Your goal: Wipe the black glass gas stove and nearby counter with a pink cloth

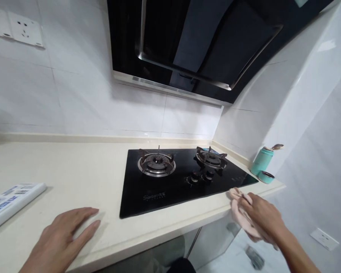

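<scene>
My left hand (62, 237) lies flat on the cream countertop (82, 178), fingers stretched out, holding nothing, just left of the black glass gas hob (170, 189). My right hand (261, 216) grips a pink cloth (241, 216) at the counter's front edge, beside the hob's front right corner. The hob has two burners, the left burner (157, 163) and the right burner (210, 157), with two knobs (200, 178) between them near the front.
A teal flask (260, 160) with its lid (266, 176) beside it stands at the counter's right end. A white and blue box (8, 201) lies at the left. A black range hood (204, 45) hangs above. Wall sockets (15, 26) sit top left.
</scene>
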The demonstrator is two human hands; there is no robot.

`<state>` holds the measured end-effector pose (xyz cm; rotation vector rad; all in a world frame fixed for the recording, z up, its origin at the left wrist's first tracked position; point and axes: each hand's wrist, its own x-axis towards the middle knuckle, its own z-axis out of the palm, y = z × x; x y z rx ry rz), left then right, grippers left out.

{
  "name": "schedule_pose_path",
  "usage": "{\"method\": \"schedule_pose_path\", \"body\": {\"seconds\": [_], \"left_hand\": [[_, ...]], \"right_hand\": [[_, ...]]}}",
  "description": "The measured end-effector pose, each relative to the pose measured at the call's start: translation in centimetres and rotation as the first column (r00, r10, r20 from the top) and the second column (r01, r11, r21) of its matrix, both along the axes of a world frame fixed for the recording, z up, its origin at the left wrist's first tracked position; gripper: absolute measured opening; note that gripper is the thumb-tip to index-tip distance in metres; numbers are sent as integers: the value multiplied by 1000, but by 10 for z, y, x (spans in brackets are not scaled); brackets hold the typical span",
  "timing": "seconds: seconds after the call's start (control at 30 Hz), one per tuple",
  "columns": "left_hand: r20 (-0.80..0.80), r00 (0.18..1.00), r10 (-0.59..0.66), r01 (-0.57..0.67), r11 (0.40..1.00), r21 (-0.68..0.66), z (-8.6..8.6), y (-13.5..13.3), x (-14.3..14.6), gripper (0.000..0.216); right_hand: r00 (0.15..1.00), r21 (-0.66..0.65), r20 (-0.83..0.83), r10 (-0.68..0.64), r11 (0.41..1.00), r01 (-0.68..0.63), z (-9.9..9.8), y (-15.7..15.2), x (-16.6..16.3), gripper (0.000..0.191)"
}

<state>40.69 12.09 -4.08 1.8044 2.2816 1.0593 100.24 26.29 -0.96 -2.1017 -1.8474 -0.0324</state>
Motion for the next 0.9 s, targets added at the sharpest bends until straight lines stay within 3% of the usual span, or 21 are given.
{"method": "schedule_pose_path", "body": {"seconds": [0.1, 0.2, 0.27, 0.37, 0.43, 0.5, 0.57, 0.67, 0.8, 0.9], "left_hand": [[12, 1000, 18, -18, 1000, 12, -2, 2, 0, 56], [-2, 999, 36, -36, 999, 11, -5, 4, -2, 53], [-19, 999, 49, -49, 999, 9, -9, 4, -6, 51], [-23, 997, 71, -71, 997, 6, -14, 3, -13, 50], [-17, 996, 86, -86, 996, 13, -17, 3, -16, 48], [-9, 994, 106, -106, 994, 29, -19, 2, -17, 47], [0, 992, 129, -129, 991, 38, -19, 1, -17, 47], [9, 987, 157, -158, 987, 42, -18, -1, -15, 46], [12, 984, 180, -181, 982, 57, -18, -3, -16, 45], [27, 984, 178, -179, 983, 43, -21, -6, -17, 44]], "right_hand": [[994, 77, -101, -44, 996, 52, 21, 15, 21, 42], [968, 276, -238, 78, 961, -9, 51, 46, 3, 50], [939, 413, -269, 214, 906, -88, 74, 76, -28, 51], [916, 517, -189, 353, 829, -213, 104, 133, -86, 47], [917, 511, -81, 391, 806, -299, 118, 175, -124, 45], [926, 409, 41, 375, 840, -358, 125, 216, -154, 46], [929, 280, 123, 348, 886, -369, 124, 253, -176, 48], [929, 94, 145, 341, 930, -356, 106, 298, -195, 46], [915, -186, 143, 377, 918, -349, 65, 339, -201, 55], [915, -267, 138, 380, 903, -336, 44, 360, -200, 71]]}}
